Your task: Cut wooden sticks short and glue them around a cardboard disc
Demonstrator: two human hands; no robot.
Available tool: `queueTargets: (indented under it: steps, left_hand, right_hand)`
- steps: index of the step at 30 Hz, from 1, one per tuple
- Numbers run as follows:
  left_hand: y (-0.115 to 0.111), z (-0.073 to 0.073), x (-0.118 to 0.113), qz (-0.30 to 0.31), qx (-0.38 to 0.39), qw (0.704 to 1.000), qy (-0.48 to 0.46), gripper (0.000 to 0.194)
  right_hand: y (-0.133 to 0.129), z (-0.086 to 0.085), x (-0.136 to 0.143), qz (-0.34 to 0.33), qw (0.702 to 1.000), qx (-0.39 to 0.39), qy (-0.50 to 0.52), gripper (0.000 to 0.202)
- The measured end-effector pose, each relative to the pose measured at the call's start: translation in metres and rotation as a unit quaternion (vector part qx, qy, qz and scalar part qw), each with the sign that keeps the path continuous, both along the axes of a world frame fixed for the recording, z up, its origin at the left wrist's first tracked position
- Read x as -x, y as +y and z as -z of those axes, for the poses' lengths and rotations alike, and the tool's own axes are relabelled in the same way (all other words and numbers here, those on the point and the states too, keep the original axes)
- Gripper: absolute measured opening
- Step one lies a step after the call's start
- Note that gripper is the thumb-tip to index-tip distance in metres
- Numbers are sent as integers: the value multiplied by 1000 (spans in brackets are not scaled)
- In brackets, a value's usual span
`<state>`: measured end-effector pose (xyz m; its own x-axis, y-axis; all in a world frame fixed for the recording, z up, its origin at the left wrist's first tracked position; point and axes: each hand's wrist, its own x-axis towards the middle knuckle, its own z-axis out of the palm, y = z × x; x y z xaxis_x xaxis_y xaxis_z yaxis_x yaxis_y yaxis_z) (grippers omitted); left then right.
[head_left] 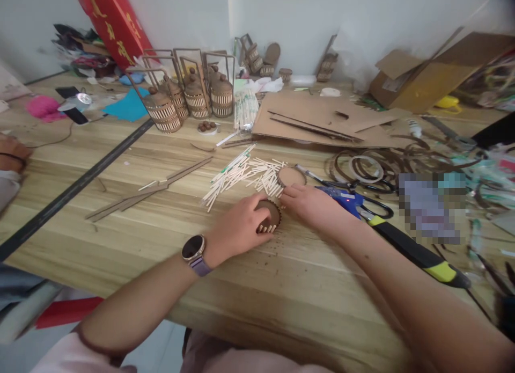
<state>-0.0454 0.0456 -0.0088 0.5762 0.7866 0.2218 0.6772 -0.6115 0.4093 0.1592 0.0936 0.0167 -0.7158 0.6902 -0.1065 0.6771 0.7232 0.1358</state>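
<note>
1. Left grip (pixel 235 225): the bare left hand curls around a small round base (pixel 274 211) with a toothed rim, thumb at its near edge. Clock directions below run from this base, twelve facing away from the wearer.
2. Short pegs (pixel 266 229): a few pale pieces stand at the near inside edge of the base, at six o'clock, beside the thumb.
3. Right grip (pixel 308 204): the right hand lies just beyond the rim, toward two o'clock, fingers bunched close together; whether they pinch anything cannot be told.
4. Second round piece (pixel 292 176): it lies at one o'clock, just beyond the right fingers.
5. Loose pale sticks (pixel 237 174): a scattered heap occupies eleven to twelve o'clock, near both hands.
6. Blue tool (pixel 353 202): it lies near three o'clock, beside the right forearm, a small red light showing.
7. Brown strips (pixel 159 186): they cross the bench (pixel 161 276) at nine o'clock.
8. Bead dish (pixel 207 128): brown beads fill it, between ten and eleven o'clock.
9. Lidded baskets (pixel 198 103): slatted, tall-handled, they stand upright behind the dish.
10. Cardboard sheet (pixel 306 114): it lies flat at one o'clock, dark strips upon it.
</note>
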Motion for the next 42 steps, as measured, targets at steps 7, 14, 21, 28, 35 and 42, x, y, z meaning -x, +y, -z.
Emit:
queueTargets:
  steps: [7,14,21,28,35,42]
  left_hand:
    - [3,-1,1,24,11,1000,-5,26]
    - [5,4,1,23,16,999,-18,40]
    - [6,4,2,16,30,999,-38,46]
    - [7,4,2,14,42,998,-48,49]
    - [7,3,1,14,45,998,-52,47]
    - [7,6,2,21,22,999,-33,49]
  right_hand:
    - [-6,5,-6,22,1000,-3,2,18]
    - [-4,11,-12,55,998,6,31,19]
    - [-18,-1,-18,129,974,33,184,15]
    - [-47,-4,-8,167,846,284,419,10]
    - [-48,2,0,140,877,266,375,9]
    - [-47,6,0,127,891,246,360,8]
